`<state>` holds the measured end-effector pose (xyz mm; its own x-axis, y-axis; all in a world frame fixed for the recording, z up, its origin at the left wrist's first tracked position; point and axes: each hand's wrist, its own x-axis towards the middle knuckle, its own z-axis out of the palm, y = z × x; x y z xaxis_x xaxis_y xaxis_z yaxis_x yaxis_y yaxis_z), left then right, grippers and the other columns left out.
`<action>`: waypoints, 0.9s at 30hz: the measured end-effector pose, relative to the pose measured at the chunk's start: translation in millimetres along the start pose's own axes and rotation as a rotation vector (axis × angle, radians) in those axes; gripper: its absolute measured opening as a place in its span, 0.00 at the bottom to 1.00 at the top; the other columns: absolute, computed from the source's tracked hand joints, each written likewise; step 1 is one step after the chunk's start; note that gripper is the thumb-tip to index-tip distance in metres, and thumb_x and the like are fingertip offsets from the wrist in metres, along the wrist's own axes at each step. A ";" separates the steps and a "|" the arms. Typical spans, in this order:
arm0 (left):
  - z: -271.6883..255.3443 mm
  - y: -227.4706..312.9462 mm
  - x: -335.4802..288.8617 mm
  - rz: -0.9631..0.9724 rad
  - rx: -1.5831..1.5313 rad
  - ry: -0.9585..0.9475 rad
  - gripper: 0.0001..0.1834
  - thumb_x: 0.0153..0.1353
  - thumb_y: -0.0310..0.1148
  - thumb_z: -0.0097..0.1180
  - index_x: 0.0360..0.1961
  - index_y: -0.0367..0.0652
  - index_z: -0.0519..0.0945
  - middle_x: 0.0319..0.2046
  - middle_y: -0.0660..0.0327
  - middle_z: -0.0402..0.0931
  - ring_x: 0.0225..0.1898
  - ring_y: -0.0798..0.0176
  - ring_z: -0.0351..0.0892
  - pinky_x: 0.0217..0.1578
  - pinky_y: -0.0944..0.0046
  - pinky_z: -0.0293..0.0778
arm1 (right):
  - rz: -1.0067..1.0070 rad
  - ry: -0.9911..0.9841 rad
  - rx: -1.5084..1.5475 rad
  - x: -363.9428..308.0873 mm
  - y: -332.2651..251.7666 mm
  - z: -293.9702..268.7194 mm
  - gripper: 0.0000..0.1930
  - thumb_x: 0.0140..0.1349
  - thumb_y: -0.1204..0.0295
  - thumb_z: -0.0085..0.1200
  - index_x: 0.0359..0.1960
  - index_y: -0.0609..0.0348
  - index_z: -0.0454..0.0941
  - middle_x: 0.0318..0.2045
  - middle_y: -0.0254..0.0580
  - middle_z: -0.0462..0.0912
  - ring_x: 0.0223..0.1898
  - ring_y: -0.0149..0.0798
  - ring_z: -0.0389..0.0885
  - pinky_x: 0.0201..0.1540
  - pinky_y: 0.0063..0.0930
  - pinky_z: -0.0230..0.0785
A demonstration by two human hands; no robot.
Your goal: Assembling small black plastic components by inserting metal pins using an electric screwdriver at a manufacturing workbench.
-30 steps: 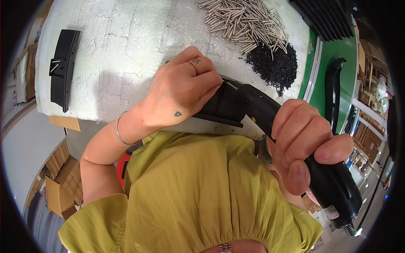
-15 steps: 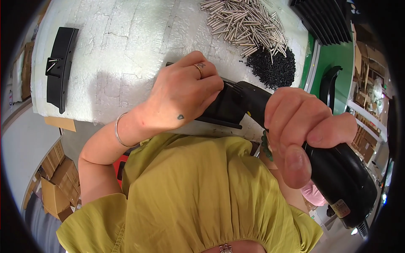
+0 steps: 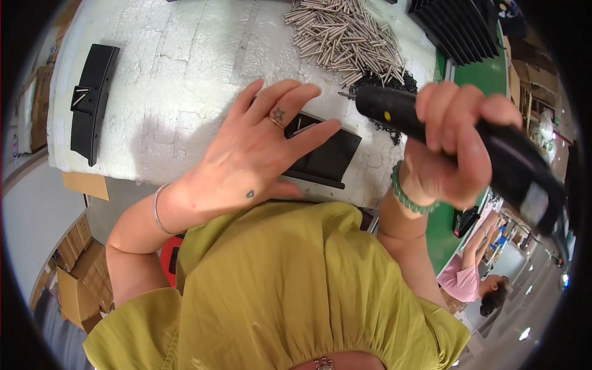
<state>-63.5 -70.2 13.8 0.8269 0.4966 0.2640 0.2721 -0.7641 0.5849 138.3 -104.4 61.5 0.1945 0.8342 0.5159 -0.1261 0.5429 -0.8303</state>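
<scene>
My left hand [image 3: 251,142] hovers with spread fingers over a black plastic part [image 3: 333,153] near the front edge of the worktop, covering its left portion. A thin metal pin shows on the part beside my fingers. In my right hand [image 3: 456,139] is a black electric screwdriver [image 3: 387,106], gripped round its body and blurred by motion. Its bit points left, raised clear of the part, in front of a pile of small black screws [image 3: 407,82]. Behind the screws lies a heap of silver metal pins [image 3: 348,40].
Another black part [image 3: 92,126] with pins in its bracket lies at the far left of the white foam-covered worktop [image 3: 166,80]. Black ribbed pieces [image 3: 456,28] stand at the back right, beside a green surface [image 3: 439,231]. A person in pink [image 3: 459,277] is at the right; cardboard boxes [image 3: 83,280] stand lower left.
The screwdriver has come off the black part, its bit swinging up toward the screws. My left hand has let go of what its fingers were pinching at the part and spread open.
</scene>
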 end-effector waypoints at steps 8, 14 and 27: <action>-45.0 4.5 -7.5 -0.103 -0.390 -0.759 0.33 0.50 0.38 0.65 0.57 0.41 0.69 0.47 0.47 0.74 0.43 0.42 0.74 0.42 0.53 0.73 | 0.032 0.119 0.013 -2.2 23.8 -11.6 0.16 0.48 0.80 0.50 0.41 0.64 0.65 0.17 0.38 0.69 0.16 0.29 0.64 0.24 0.28 0.64; -23.4 -20.4 9.3 -0.140 -0.242 -0.552 0.17 0.56 0.36 0.60 0.45 0.39 0.78 0.34 0.51 0.76 0.34 0.45 0.73 0.36 0.53 0.71 | -0.013 0.115 0.075 -0.4 8.3 -10.9 0.17 0.50 0.78 0.49 0.44 0.58 0.65 0.18 0.36 0.67 0.15 0.29 0.61 0.23 0.26 0.59; 26.2 -27.3 57.3 0.075 -0.536 0.171 0.14 0.43 0.25 0.69 0.34 0.42 0.83 0.26 0.62 0.79 0.36 0.58 0.74 0.39 0.63 0.71 | -0.044 -0.015 0.152 -5.8 -45.5 -18.5 0.14 0.50 0.74 0.49 0.41 0.52 0.70 0.18 0.22 0.67 0.20 0.21 0.67 0.31 0.19 0.58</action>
<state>-10.6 -31.7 -7.2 0.7303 0.5431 0.4144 -0.1089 -0.5063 0.8555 160.9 -135.8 92.4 0.1889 0.8101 0.5550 -0.2641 0.5862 -0.7659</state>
